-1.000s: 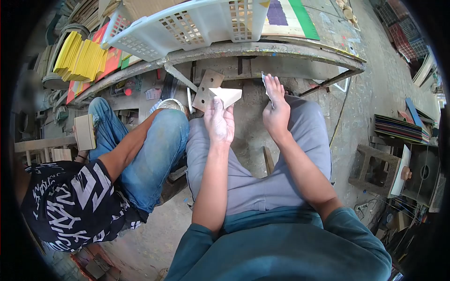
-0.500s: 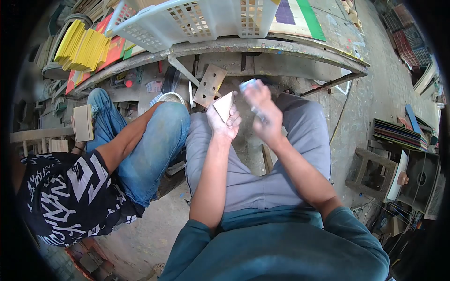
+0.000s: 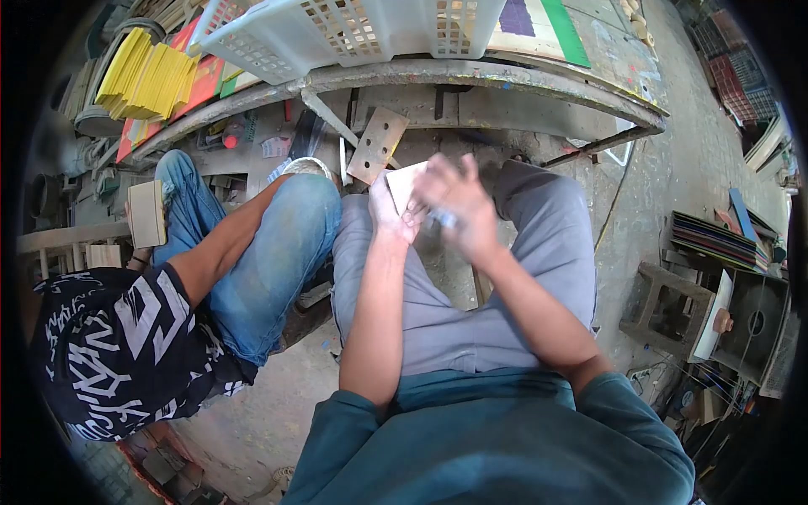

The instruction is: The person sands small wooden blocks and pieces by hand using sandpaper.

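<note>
In front of my knees, my left hand point(image 3: 394, 215) is closed around a small, flat, pale wooden block point(image 3: 406, 186), its light face turned up. My right hand point(image 3: 463, 210) is smeared by motion, with its fingers over the block's right edge. Under the right palm shows a small pale bluish piece point(image 3: 442, 219), too blurred to name exactly. Whether it touches the block is hidden by the fingers.
A white plastic basket point(image 3: 370, 38) stands on the metal-framed table point(image 3: 522, 74) ahead, with stacked yellow pieces point(image 3: 147, 80) at left. A seated co-worker point(image 3: 160, 328) is close on my left, holding a tan block point(image 3: 147, 215). A plank with holes point(image 3: 379, 145) leans below the table.
My right hand has moved down and left, from beside the block to over its right edge. The block has turned in my left hand and shows a squarer face.
</note>
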Tool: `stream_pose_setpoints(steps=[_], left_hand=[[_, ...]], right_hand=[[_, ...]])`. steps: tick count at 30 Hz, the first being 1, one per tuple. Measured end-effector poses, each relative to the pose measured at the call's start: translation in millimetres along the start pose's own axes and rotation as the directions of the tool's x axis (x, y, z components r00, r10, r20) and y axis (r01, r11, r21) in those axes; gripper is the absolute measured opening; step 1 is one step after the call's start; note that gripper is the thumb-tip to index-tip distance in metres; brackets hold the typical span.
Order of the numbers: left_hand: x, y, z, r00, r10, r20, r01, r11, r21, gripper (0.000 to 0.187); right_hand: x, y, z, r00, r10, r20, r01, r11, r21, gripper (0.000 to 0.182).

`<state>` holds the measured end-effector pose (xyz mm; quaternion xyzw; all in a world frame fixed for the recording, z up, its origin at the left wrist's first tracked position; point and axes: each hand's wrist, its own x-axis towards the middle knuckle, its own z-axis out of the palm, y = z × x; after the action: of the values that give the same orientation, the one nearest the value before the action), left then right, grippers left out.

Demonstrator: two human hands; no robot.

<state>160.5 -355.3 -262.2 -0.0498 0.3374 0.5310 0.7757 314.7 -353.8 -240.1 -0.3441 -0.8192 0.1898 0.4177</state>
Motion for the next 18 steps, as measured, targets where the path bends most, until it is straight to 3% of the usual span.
stream_pose_setpoints(steps=[1, 2, 3, 5, 7, 8, 9, 10, 11, 12, 13, 15, 16, 18], left_hand=[[-2, 1, -3, 1.000, 0.000, -0.006, 0.000, 1.000, 0.006, 0.054], [-3, 1, -6, 0.996, -0.017, 0.090, 0.020, 0.999, -0.028, 0.055], [-3, 2, -7, 0.981, -0.029, 0.191, 0.041, 0.997, -0.062, 0.055], [-3, 4, 0, 0.990, -0.009, 0.140, 0.012, 1.000, -0.024, 0.060], [1, 1, 2, 0.999, -0.016, 0.049, 0.014, 0.999, 0.038, 0.061], [0, -2, 14, 0.998, -0.018, 0.052, 0.016, 0.999, 0.033, 0.061], [-2, -4, 37, 0.992, -0.005, -0.124, -0.003, 0.998, -0.065, 0.057], [-7, -5, 59, 0.954, -0.010, -0.300, -0.038, 0.987, -0.153, 0.053], [-10, -5, 69, 0.883, -0.029, -0.469, -0.088, 0.970, -0.227, 0.049], [-1, -15, 41, 0.913, 0.129, -0.388, -0.153, 0.988, -0.030, 0.048], [5, -2, -20, 0.974, -0.105, 0.200, 0.121, 0.990, -0.068, 0.052], [1, 4, -18, 0.906, -0.174, 0.386, 0.194, 0.981, -0.013, 0.056], [0, 4, -16, 0.906, -0.166, 0.388, 0.184, 0.983, -0.010, 0.056], [1, 2, -10, 0.966, -0.080, 0.246, 0.090, 0.996, -0.028, 0.058]], right_hand=[[-3, 16, 5, 0.985, 0.151, -0.083, -0.156, 0.986, -0.056, 0.051], [-5, 37, 3, 0.938, 0.307, -0.159, -0.327, 0.938, -0.116, 0.056], [-11, 64, 0, 0.907, 0.336, -0.254, -0.350, 0.937, -0.010, 0.064], [8, 44, -24, 0.881, 0.325, -0.344, -0.335, 0.942, 0.032, 0.068], [10, 16, -18, 0.951, 0.129, -0.282, -0.109, 0.991, 0.083, 0.060], [8, -1, -11, 0.986, -0.004, -0.164, 0.018, 0.996, 0.083, 0.050], [10, -15, -6, 0.984, -0.171, -0.048, 0.177, 0.960, 0.218, 0.039], [2, -19, 5, 0.973, -0.165, 0.159, 0.141, 0.978, 0.153, 0.035], [-1, -9, 10, 0.975, -0.160, 0.153, 0.136, 0.979, 0.155, 0.035], [-1, 4, 16, 0.990, -0.120, 0.079, 0.119, 0.993, 0.028, 0.034], [2, 16, 16, 0.996, -0.094, 0.001, 0.094, 0.991, -0.100, 0.034], [12, 32, 1, 0.967, 0.251, -0.038, -0.254, 0.951, -0.175, 0.062], [2, 53, 2, 0.924, 0.367, -0.102, -0.379, 0.914, -0.144, 0.067], [-6, 62, -8, 0.872, 0.433, -0.227, -0.434, 0.899, 0.048, 0.070]])
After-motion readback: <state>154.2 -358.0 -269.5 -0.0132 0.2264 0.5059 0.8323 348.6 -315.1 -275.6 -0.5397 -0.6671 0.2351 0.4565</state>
